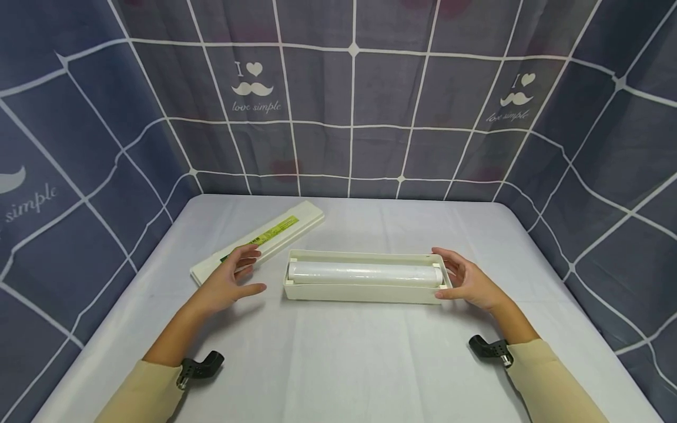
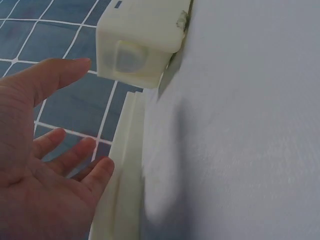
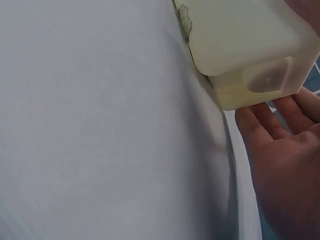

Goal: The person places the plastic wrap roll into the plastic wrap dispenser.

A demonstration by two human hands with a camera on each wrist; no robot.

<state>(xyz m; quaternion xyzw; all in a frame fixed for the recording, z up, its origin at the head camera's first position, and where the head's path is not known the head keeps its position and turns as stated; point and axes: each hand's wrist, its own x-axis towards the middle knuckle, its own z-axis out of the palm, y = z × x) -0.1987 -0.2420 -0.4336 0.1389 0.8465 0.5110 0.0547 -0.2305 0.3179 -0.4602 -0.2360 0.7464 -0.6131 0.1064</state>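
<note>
A long cream plastic cling film dispenser sits lidless at the middle of the table. Inside it lies a shiny roll of cling film. My right hand holds the dispenser's right end, thumb on the front wall and fingers round the end toward the back; the right wrist view shows those fingertips against the box. Off the left end, my left hand is apart from the dispenser, its fingers spread and holding nothing. Behind it lies the dispenser's cream lid with a green label, partly covered by that hand.
A white cloth covers the table. Dark grid-patterned curtains hang behind it and on both sides. Each sleeve carries a black wrist mount at the cuff.
</note>
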